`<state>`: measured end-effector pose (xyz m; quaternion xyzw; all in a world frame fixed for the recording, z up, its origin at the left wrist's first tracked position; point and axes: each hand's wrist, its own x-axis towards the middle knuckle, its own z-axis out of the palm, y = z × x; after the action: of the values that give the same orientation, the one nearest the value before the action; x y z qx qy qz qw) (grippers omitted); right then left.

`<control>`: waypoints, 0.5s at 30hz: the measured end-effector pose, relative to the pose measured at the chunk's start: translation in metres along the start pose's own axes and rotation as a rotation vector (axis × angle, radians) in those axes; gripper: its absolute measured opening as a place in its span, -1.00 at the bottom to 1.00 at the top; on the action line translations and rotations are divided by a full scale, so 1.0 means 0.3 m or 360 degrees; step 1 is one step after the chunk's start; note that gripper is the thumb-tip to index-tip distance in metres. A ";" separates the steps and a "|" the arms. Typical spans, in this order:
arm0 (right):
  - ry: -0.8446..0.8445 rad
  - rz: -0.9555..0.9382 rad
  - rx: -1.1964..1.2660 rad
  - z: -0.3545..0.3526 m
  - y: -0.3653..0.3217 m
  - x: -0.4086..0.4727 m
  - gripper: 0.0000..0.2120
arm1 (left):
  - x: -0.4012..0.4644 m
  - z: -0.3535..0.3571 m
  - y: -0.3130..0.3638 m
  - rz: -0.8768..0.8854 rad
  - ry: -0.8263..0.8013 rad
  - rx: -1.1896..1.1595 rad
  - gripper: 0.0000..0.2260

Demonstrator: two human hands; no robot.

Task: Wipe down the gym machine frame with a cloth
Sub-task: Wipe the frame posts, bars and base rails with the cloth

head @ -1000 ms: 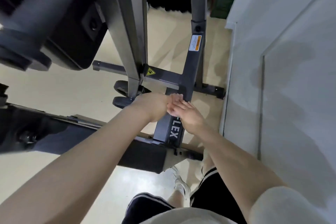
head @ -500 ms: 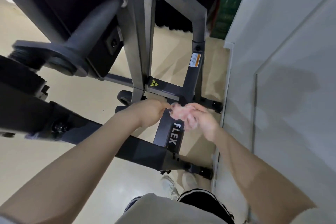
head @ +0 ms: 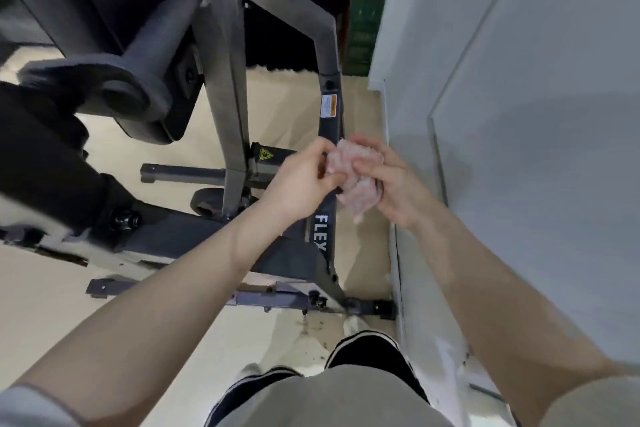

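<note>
A crumpled pale pink cloth (head: pixel 356 180) hangs between both hands, held in the air just above the dark grey gym machine frame (head: pixel 329 114). My right hand (head: pixel 394 180) grips the cloth from the right, fingers curled over its top. My left hand (head: pixel 299 184) pinches the cloth's left edge with thumb and fingertips. The sloping frame post below them carries white "FLEX" lettering and an orange-and-white warning label. The cloth does not touch the frame.
A white wall (head: pixel 519 149) runs close along the right. A padded roller and black seat pad (head: pixel 114 87) stick out at the upper left. Frame feet (head: pixel 377 308) rest on the beige floor by my shoes. A grey upright (head: pixel 232 80) stands left of my hands.
Both hands lifted off the "FLEX" post and rose toward the camera. The pink cloth came into view and is bunched between them. The view swung downward.
</note>
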<state>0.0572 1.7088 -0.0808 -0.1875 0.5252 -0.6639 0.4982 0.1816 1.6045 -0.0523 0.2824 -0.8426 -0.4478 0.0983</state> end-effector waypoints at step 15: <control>0.1729 0.0134 -0.0350 -0.106 0.699 -0.519 -0.85 | -0.427 0.564 -0.313 0.0052 -0.1167 -0.0205 -0.44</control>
<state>0.1975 1.8687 -0.2356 0.1519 0.7798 -0.5860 0.1594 0.2524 1.7538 -0.2153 0.0830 -0.7963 -0.5698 -0.1855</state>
